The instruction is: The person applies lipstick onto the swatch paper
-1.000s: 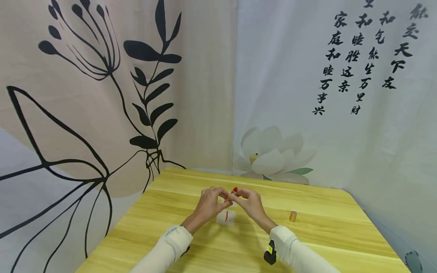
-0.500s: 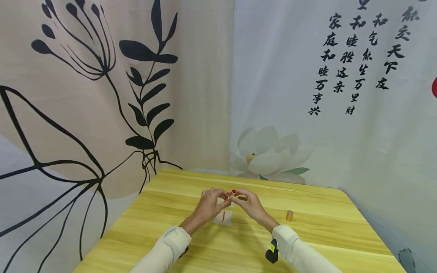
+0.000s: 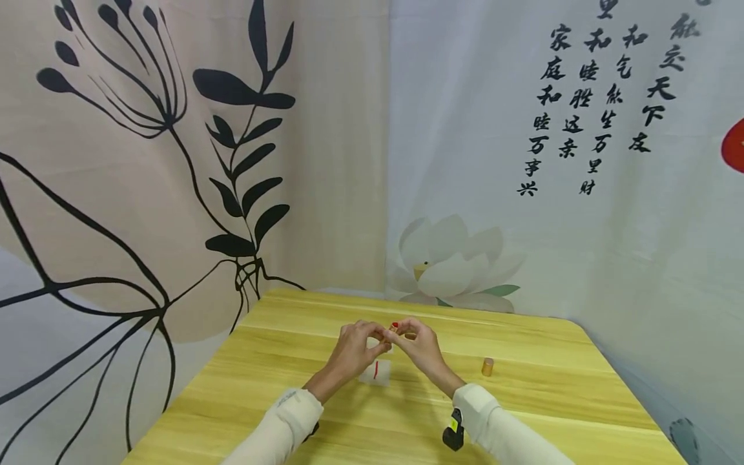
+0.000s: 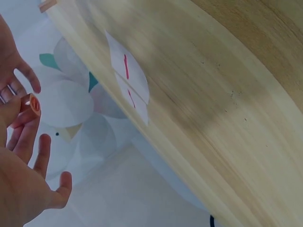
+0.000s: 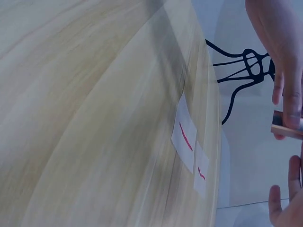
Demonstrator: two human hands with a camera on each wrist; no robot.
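Note:
Above the table, a lipstick (image 3: 393,327) with its red tip out is held between both hands. My left hand (image 3: 351,351) pinches its tube; the tube's bottom end (image 4: 34,104) faces the left wrist camera. My right hand (image 3: 422,346) pinches the lipstick from the other side, thumb and index finger near the red tip. Beneath the hands lies a white paper slip (image 3: 375,372) with a red stroke. A second marked slip (image 4: 132,98) lies just beyond it, mostly covered by the hands in the head view.
The lipstick's gold-orange cap (image 3: 487,367) stands on the wooden table (image 3: 535,407), right of the hands. A cloth backdrop (image 3: 337,161) with printed plants and writing hangs behind the table's far edge. Each wrist wears a small black device (image 3: 454,431).
The head view has swung slightly right, so the scene shifts left. Both hands stay together on the lipstick, and less of its red tip shows above the right fingers.

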